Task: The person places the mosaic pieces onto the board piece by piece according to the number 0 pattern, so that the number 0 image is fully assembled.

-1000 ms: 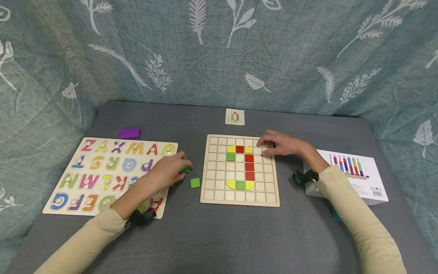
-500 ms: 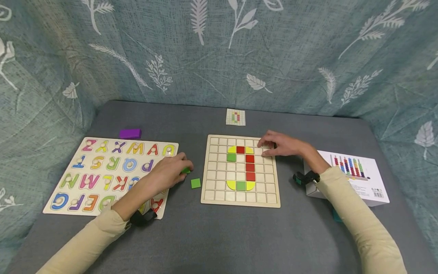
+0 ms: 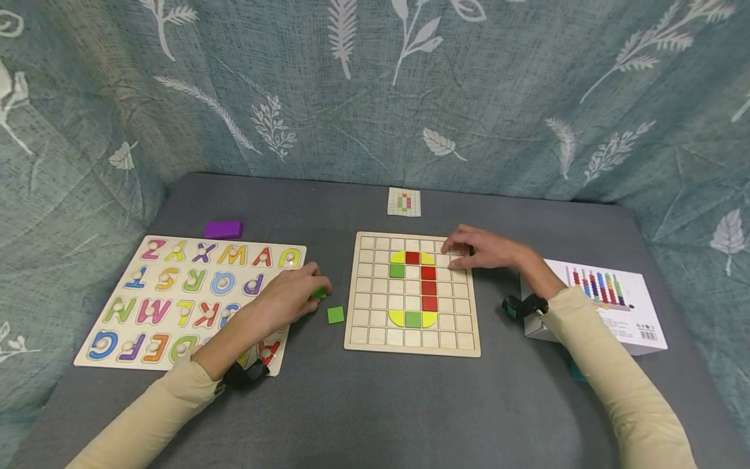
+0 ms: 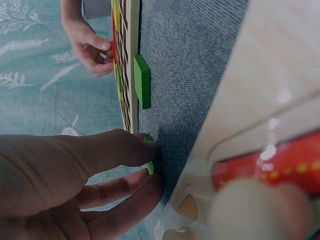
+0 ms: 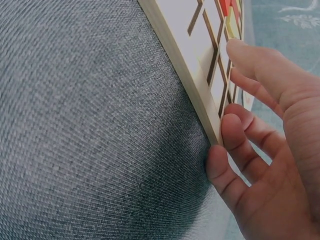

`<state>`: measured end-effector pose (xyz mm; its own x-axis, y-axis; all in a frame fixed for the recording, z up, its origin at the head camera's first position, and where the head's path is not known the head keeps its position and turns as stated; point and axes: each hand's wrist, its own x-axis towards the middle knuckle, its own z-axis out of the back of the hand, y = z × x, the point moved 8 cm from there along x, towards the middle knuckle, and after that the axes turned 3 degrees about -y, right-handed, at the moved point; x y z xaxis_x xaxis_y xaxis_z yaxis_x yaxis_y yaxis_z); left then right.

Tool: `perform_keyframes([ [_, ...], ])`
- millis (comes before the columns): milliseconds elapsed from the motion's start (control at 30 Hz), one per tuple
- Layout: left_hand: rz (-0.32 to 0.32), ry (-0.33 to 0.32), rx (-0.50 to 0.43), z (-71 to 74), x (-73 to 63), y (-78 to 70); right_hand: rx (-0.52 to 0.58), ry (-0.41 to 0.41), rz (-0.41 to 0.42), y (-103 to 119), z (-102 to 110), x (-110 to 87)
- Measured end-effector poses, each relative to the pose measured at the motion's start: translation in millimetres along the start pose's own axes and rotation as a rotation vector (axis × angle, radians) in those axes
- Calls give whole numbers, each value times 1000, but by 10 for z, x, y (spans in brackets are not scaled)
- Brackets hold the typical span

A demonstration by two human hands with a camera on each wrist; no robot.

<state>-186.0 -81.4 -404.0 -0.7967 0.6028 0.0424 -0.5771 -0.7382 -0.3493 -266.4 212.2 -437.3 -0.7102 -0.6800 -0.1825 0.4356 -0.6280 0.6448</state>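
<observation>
Beside the letter board, my left hand (image 3: 287, 294) pinches a small green square tile (image 3: 319, 293) between thumb and fingers, which partly cover it. A second green tile (image 4: 142, 82) lies flat on the cloth, close to the left edge of the wooden grid board (image 3: 360, 319). Red, green and yellow tiles sit in the grid's middle cells, forming a rounded ring with a gap on its left side. At the board's upper right corner rests my right hand (image 3: 483, 247). Its loosely bent fingers (image 5: 237, 135) touch the edge and grip no tile.
An alphabet puzzle board (image 3: 131, 316) lies under my left forearm, with a purple block (image 3: 223, 230) behind it. A small pattern card (image 3: 404, 202) is beyond the grid. At right, a white box (image 3: 629, 312) showing an abacus stands by my right forearm.
</observation>
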Motion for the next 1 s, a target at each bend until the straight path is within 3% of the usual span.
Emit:
perform_keyframes([
  [1000,12,-10,-10,-35,-15,40,12,7,-11,24,-15,-14],
])
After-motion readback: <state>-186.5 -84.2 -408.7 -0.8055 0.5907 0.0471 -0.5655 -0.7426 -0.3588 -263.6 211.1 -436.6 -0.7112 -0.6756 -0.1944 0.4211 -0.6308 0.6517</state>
